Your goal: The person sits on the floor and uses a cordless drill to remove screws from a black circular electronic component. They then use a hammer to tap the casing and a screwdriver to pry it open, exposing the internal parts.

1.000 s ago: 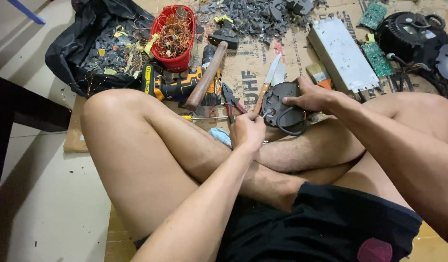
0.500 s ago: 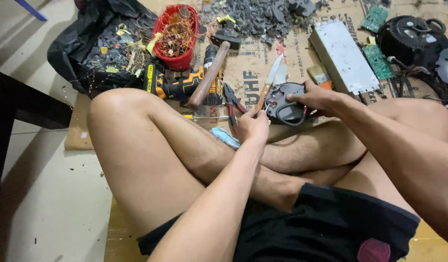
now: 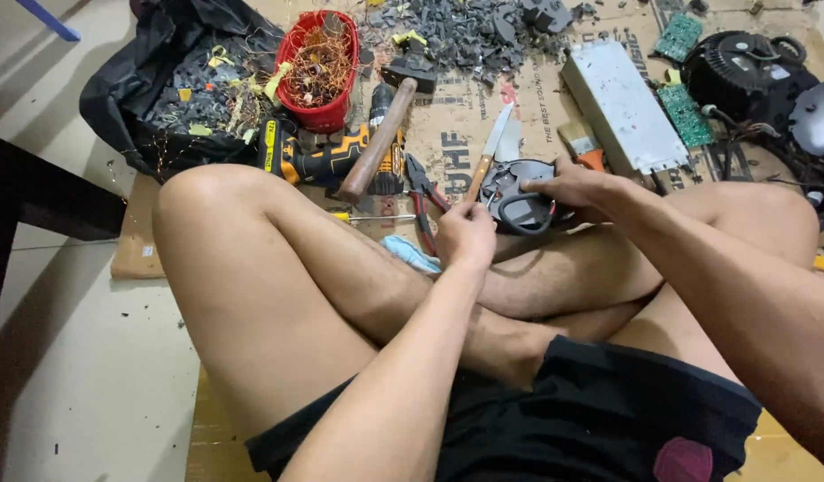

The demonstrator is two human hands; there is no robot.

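The person sits cross-legged on flattened brown cardboard (image 3: 537, 98), both bare hands meeting over a rounded dark grey plastic housing (image 3: 519, 198) with a thick black ring at its near edge. The housing rests against the shin, just in front of the knuckles. The right hand (image 3: 579, 189) lies on top of it, fingers bent and clamped over its right side and upper rim. The left hand (image 3: 465, 234) is curled into a loose fist just left of the housing; it seems to pinch something thin at the housing's edge, but what it pinches is too small to tell.

Just beyond the left hand lie red-handled pliers (image 3: 421, 192) and a knife with a pale wooden handle and a flat steel blade (image 3: 488, 153), the blade pointing away. Further left of that hand, a hammer with a smooth brown wooden shaft (image 3: 376, 143) lies across a yellow and black cordless drill (image 3: 318, 159). A thin screwdriver with a yellow grip (image 3: 372, 217) lies near the knee. Beyond these stands a red plastic basket full of tangled copper wire (image 3: 318, 67), beside a black bag of dark plastic scraps (image 3: 171, 89). Beyond the right hand lies a flat rectangular grey metal case (image 3: 624, 107), with green circuit boards (image 3: 684, 116) just past it.
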